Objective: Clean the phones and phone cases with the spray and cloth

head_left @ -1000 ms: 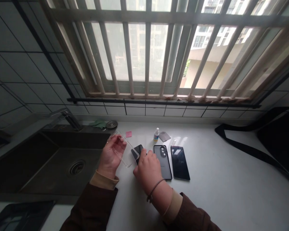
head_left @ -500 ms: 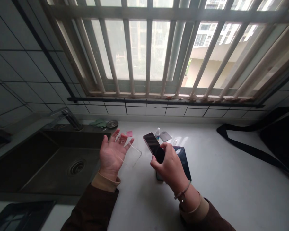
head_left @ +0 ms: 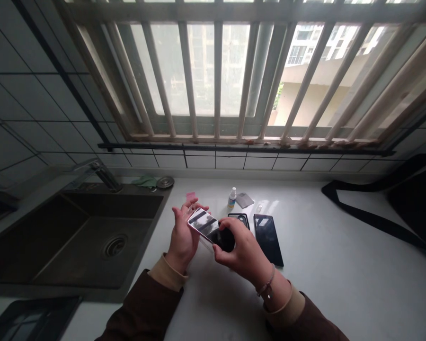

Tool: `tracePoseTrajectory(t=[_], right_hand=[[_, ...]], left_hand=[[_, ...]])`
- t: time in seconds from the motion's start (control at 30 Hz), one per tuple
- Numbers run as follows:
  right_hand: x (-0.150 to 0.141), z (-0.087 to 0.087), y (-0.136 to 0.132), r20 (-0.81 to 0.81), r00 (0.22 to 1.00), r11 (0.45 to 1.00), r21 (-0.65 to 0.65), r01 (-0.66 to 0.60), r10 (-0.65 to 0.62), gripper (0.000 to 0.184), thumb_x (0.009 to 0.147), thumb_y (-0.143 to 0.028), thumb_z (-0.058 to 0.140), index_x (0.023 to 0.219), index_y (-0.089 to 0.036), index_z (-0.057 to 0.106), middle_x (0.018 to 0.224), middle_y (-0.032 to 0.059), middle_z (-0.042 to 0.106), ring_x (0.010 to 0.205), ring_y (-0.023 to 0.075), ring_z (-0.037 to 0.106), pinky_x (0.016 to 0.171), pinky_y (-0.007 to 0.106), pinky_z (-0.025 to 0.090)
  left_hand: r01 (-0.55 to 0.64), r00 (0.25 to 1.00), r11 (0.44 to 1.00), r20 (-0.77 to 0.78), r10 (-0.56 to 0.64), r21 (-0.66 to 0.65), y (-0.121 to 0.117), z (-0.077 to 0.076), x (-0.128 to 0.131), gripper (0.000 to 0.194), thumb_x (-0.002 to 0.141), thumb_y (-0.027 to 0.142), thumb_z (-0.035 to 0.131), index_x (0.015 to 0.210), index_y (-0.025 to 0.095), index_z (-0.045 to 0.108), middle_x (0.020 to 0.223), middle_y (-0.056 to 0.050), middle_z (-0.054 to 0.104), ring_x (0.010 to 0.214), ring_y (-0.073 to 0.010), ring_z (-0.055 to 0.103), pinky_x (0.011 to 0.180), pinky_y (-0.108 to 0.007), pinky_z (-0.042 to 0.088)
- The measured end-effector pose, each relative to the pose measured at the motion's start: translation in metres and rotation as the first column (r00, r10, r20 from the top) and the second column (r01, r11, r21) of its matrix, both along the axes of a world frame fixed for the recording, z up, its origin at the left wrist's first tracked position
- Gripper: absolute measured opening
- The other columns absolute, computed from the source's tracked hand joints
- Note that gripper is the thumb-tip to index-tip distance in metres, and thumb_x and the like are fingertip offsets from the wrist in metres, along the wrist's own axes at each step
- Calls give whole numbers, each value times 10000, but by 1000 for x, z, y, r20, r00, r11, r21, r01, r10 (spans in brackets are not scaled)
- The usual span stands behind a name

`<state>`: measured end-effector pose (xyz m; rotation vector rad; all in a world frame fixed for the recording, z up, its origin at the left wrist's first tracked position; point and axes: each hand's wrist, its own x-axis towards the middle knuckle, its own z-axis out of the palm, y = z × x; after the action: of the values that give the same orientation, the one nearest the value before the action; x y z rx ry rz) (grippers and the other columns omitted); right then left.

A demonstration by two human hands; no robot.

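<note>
The phone, its dark screen facing up and catching window reflections, is gripped at its near right end by my right hand, thumb on one side and fingers on the other. Its far left end lies over the palm of my left hand. That hand holds a clear phone case, mostly hidden beneath the phone; whether the phone sits inside it I cannot tell. Behind my right hand lies a black-rimmed item with camera rings, partly covered. A dark flat slab rests to its right.
A small white-capped bottle stands by a grey packet on the white counter. A pink slip lies beyond my left hand. The sink is at left, a black strap at right, barred windows behind.
My left hand has moved right with the clear case, and my right hand has brought the phone left and tilted it flatter over the case. The black-rimmed item now shows.
</note>
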<state>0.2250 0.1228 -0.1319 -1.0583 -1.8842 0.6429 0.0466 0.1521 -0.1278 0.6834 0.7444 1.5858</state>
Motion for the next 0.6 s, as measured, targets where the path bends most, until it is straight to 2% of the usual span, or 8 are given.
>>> tracePoseTrajectory(t=[0.17, 0.47, 0.6], right_hand=[[-1, -5, 4, -63, 997, 997, -63, -38, 34, 338, 764, -241, 781, 1019, -239, 558, 1184, 71, 678, 1076, 246, 646, 956, 362, 519], [-2, -9, 4, -158, 987, 992, -109, -55, 38, 365, 765, -247, 825, 990, -243, 537, 1266, 78, 674, 1155, 255, 658, 1008, 378, 516], [-1, -10, 4, -176, 984, 989, -136, -60, 35, 385, 778, -250, 828, 1025, -249, 533, 1307, 79, 673, 1175, 255, 671, 1018, 380, 527]], left_hand=[[31, 1000, 999, -1, -31, 25, -2, -3, 4, 672, 979, 771, 416, 1291, 218, 638, 1121, -89, 682, 1168, -272, 655, 1021, -413, 535], [82, 996, 994, 25, -84, 67, -7, 0, 7, 621, 981, 732, 472, 1316, 232, 626, 1140, -95, 675, 1126, -281, 671, 990, -426, 561], [99, 993, 994, 66, -102, 37, -6, 2, 8, 603, 972, 729, 499, 1286, 230, 627, 1133, -89, 667, 1102, -285, 682, 995, -449, 563]])
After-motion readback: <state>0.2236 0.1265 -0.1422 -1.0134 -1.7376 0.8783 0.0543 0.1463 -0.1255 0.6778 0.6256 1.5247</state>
